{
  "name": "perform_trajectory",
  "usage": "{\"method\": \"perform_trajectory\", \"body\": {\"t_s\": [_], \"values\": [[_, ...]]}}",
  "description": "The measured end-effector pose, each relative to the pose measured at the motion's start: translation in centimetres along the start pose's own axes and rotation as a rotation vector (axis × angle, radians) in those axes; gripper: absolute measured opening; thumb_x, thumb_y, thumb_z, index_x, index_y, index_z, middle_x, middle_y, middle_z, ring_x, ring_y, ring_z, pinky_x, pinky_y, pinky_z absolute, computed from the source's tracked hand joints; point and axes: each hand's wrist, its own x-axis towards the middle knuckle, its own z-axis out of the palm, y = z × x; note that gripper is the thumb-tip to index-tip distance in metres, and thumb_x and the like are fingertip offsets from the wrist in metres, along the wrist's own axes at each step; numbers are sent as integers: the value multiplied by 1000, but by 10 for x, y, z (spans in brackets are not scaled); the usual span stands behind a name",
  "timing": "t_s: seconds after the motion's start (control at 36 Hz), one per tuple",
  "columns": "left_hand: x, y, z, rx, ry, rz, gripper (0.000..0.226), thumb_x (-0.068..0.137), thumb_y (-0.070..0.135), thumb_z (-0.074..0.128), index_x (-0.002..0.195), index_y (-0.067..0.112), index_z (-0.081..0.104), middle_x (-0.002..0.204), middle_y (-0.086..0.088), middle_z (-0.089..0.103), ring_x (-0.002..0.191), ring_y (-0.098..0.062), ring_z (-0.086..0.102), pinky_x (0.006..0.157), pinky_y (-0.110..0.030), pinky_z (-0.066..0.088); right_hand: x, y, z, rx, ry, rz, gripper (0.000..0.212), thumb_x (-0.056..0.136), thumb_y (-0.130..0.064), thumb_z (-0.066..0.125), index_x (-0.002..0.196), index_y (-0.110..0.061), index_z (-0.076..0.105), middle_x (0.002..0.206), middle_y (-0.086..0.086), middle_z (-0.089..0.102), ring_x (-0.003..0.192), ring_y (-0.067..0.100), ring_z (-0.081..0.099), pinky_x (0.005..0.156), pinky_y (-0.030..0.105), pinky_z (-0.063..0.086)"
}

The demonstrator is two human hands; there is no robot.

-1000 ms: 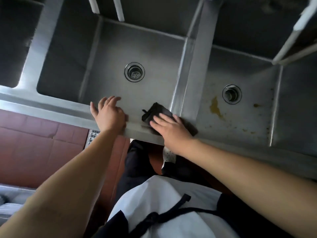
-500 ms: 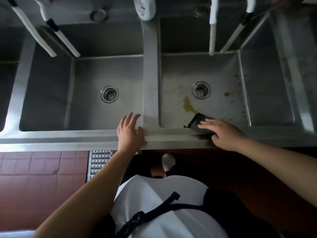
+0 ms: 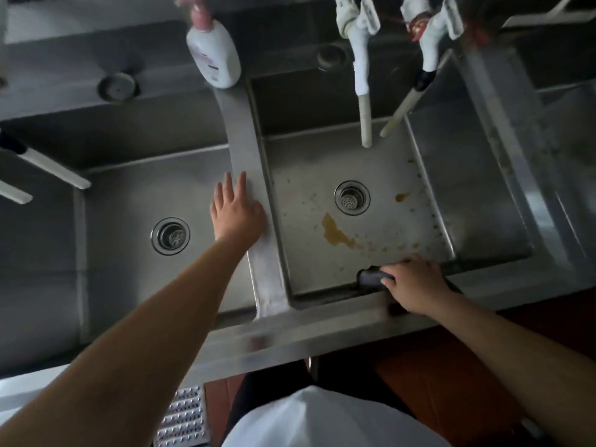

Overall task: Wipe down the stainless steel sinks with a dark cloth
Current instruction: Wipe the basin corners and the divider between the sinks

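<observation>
the right hand (image 3: 414,282) curls its fingers round a crumpled dark cloth (image 3: 371,277) at the near inner edge of the stained right stainless steel sink (image 3: 483,221); most of the cloth is hidden beneath the hand, and a dark strip shows past the wrist. the left hand (image 3: 237,212) lies flat with fingers spread on the steel divider strip (image 3: 248,150) beside the cleaner left stainless steel sink (image 3: 129,201). a white pump bottle (image 3: 214,54) stands at the divider's far end, its top cut off. two white taps (image 3: 361,43) hang over the right basin, blurred.
</observation>
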Motion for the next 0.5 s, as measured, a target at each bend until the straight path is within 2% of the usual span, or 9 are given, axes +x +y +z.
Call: {"method": "perform_trajectory", "body": {"t_s": [0.06, 0.14, 0.19, 0.25, 0.28, 0.33, 0.36, 0.42, 0.5], "values": [[32, 5, -1, 48, 20, 23, 67, 101, 35, 35, 159, 28, 1, 167, -3, -8, 153, -27, -10, 124, -45, -2, 17, 0, -7, 157, 8, 8, 22, 101, -35, 45, 86, -21, 51, 103, 7, 62, 102, 29, 55, 89, 41, 46], [65, 11, 0, 105, 45, 66, 66, 102, 43, 31, 159, 27, 0, 166, -4, -10, 152, -26, -12, 124, -45, -4, 46, -2, -17, 478, 38, 13, 27, 102, -30, 49, 89, -7, 57, 91, 10, 62, 85, 26, 58, 73, 35, 43], [76, 16, 4, 120, 55, 85, 66, 102, 49, 28, 159, 30, 2, 167, -3, -8, 153, -24, -12, 124, -44, -4, 65, -9, -24, 796, 48, 17, 30, 101, -24, 53, 93, 4, 61, 89, 23, 66, 80, 30, 62, 73, 38, 45], [78, 21, 12, 146, 84, 95, 65, 102, 55, 23, 159, 32, 2, 167, -2, -9, 152, -23, -13, 124, -44, -5, 84, -16, -27, 1233, 32, 79, 26, 99, -21, 58, 103, 4, 66, 95, 23, 72, 81, 26, 69, 75, 36, 52], [77, 22, 16, 159, 111, 94, 64, 102, 56, 21, 158, 33, 1, 166, -2, -9, 152, -22, -14, 124, -44, -4, 96, -20, -28, 1469, -39, 116, 25, 99, -21, 59, 109, 1, 67, 99, 19, 74, 85, 24, 71, 76, 33, 55], [75, 22, 23, 161, 164, 86, 62, 101, 56, 19, 158, 35, 2, 167, -1, -6, 153, -20, -12, 124, -45, -2, 120, -29, -30, 1804, -220, 129, 27, 99, -23, 57, 118, -6, 65, 111, 16, 73, 99, 27, 71, 87, 38, 56], [75, 22, 24, 159, 189, 82, 62, 101, 54, 19, 158, 35, 4, 167, -1, -3, 153, -19, -10, 124, -45, -1, 135, -34, -31, 1879, -268, 117, 27, 100, -23, 55, 121, -8, 63, 115, 15, 72, 104, 29, 69, 92, 41, 54], [76, 23, 26, 153, 222, 78, 61, 100, 51, 21, 158, 35, 11, 167, 0, 4, 154, -18, -6, 124, -46, 0, 167, -45, -33, 1947, -254, 118, 24, 101, -22, 52, 119, -10, 63, 117, 14, 70, 107, 30, 66, 96, 42, 50], [75, 26, 26, 144, 277, 72, 59, 100, 44, 29, 157, 33, 21, 166, -2, 14, 154, -21, 3, 124, -48, 5, 222, -67, -38, 1728, 4, 136, 23, 102, -22, 52, 119, -13, 64, 112, 5, 68, 111, 27, 62, 99, 41, 49]]}}
